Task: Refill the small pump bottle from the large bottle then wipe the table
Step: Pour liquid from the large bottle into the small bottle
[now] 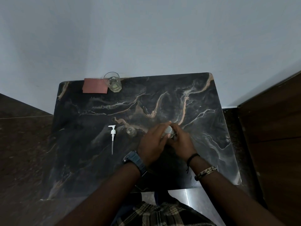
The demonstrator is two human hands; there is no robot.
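Note:
On the dark marble table [203, 98] both my hands close around the large bottle [168, 130], of which only the pale cap end shows between my fingers. My left hand [152, 144] grips its body from the left. My right hand [181, 141] holds it at the cap from the right. The small clear bottle [131, 131] stands open just left of my hands, without its pump. Its white pump head [112, 136] with the long tube lies flat on the table further left.
A reddish-pink cloth [94, 86] lies at the table's far left corner, with a clear drinking glass [113, 82] beside it. A pale wall rises behind the table. A wooden panel [273, 128] stands to the right.

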